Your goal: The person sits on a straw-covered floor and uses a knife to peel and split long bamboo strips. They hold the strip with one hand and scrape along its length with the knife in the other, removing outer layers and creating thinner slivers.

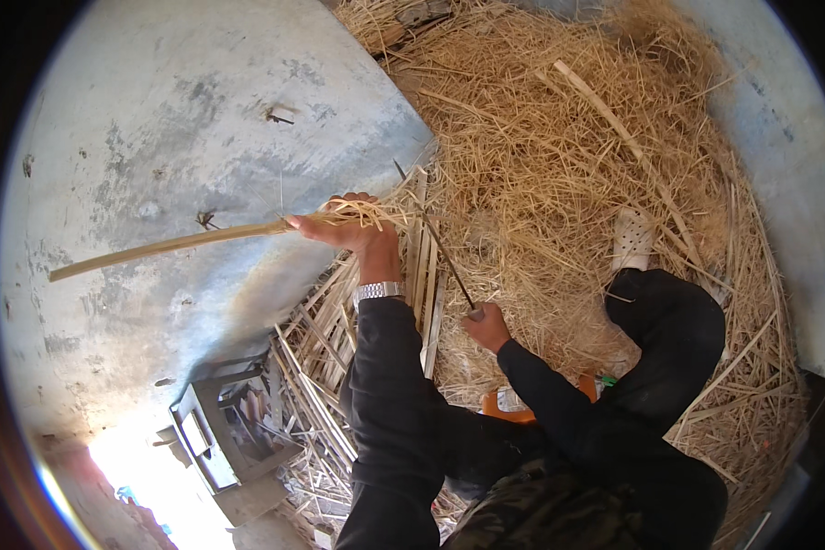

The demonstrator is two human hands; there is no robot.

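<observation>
My left hand [348, 229] grips a long pale bamboo strip [165, 246] that reaches out to the left over the concrete floor; thin curled shavings hang at my fingers. A metal watch [379, 291] sits on that wrist. My right hand [488, 326] is closed on the handle of a long thin dark blade [435, 240], which slants up and left to meet the strip near my left hand. Both sleeves are black.
A big heap of straw-like shavings [559, 156] covers the ground ahead. Split bamboo slats [325, 348] lie below my left arm. My bent leg in dark trousers with a white shoe [632, 240] rests on the heap. A small metal stand [225, 422] stands lower left.
</observation>
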